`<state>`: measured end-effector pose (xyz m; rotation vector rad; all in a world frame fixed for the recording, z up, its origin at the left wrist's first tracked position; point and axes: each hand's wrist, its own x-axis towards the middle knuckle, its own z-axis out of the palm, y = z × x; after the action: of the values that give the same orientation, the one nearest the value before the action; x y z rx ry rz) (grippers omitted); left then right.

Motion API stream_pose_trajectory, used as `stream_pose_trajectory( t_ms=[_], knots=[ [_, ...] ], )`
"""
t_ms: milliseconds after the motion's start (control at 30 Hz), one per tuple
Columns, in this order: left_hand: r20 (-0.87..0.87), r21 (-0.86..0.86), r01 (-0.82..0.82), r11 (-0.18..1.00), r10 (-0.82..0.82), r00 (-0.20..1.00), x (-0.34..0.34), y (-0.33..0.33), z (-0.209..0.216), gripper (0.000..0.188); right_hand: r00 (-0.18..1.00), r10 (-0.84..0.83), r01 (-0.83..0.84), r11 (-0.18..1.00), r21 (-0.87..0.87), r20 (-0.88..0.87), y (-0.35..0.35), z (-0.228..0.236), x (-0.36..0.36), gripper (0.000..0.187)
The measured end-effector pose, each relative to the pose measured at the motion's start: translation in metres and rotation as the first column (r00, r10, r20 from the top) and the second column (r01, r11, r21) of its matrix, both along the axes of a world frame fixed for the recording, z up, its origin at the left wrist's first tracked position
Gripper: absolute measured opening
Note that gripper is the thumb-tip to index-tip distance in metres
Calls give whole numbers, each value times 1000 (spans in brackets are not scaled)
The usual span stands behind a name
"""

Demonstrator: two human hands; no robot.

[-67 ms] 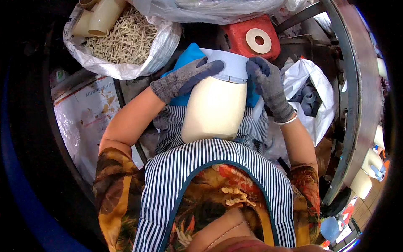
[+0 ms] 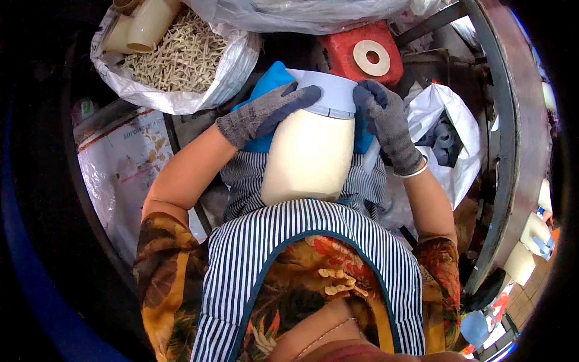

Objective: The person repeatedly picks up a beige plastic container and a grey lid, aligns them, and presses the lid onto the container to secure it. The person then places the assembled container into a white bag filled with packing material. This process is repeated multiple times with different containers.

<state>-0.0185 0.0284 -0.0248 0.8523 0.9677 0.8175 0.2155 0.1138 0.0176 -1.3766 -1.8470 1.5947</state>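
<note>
A cream plastic container [image 2: 309,160] lies across my lap, its rounded base toward my body. A light blue-grey plastic collar [image 2: 330,93] sits around its far end, with a narrow slot in the near rim. My left hand [image 2: 280,108], in a grey glove with dark blue fingertips, grips the collar from the left, thumb on top and other fingers hidden. My right hand [image 2: 383,111], gloved alike, is at the collar's right edge with its fingers curled in. Whatever lies between those fingers is hidden. Blue cloth [image 2: 265,84] lies beneath the far end.
A white sack [image 2: 232,78] of small cream plastic pieces stands far left, with cream plastic tubes [image 2: 151,27] on top. Far right is a red block [image 2: 386,45] with a cream ring [image 2: 372,58]. Another white sack [image 2: 467,114] holds grey-blue parts [image 2: 445,142]. A metal frame [image 2: 509,120] curves along the right.
</note>
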Motion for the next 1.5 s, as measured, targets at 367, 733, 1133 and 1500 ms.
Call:
stream_pose_trajectory(
  t_ms=[367,733,1133,1500],
  knots=[
    [205,-66,-7,998,21,978,5,-3,16,72,1000,18,-18,998,-61,3,1,14,1,38],
    [225,-83,-30,996,48,973,9,-2,27,79,1000,17,-15,989,-149,12,12,21,-1,36],
    [121,-32,-25,999,29,992,13,2,31,94,1000,6,-8,987,-162,-13,17,26,0,39],
    [156,-74,19,997,-7,988,13,3,41,94,999,-23,27,981,-191,21,16,27,3,44]
  ],
)
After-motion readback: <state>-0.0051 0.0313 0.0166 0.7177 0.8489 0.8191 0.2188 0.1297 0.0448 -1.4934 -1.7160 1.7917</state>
